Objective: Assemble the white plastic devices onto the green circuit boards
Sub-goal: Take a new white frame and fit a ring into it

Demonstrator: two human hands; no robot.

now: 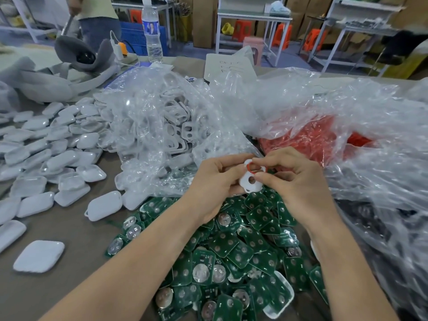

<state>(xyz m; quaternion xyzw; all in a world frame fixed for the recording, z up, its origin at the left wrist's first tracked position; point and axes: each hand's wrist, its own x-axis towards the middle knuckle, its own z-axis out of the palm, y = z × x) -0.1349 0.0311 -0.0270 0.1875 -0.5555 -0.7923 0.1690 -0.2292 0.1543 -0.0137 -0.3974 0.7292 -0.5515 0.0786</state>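
Foreground: a loose heap of green circuit boards (240, 253) lying on the brown table (69, 228), many of them carrying round silver discs, with both bare forearms reaching over the heap. Right and centre: crumpled clear plastic bags (347, 107), one holding a mass of red parts (308, 137), another holding white frames (171, 117). Left: a wide spread of white plastic shells (58, 144) lying flat on the table, one shell (39, 256) lying apart near the lower edge. Far left: grey fabric (34, 82). Behind the bags: a clear water bottle (151, 31) standing upright, a white sheet (229, 68), and a person (97, 19) standing beyond the table. Centre: the left hand (213, 188), fingers curled round a white plastic piece (244, 183), holding it above the far edge of the board heap and just in front of the bags. The right hand (294, 184), fingers bent, pinching a thin red ring (249, 169) between thumb and forefinger at the upper opening of the white piece. The piece has a second, smaller round hole lower down, facing the camera. The piece is held clear of the boards and touches none of them
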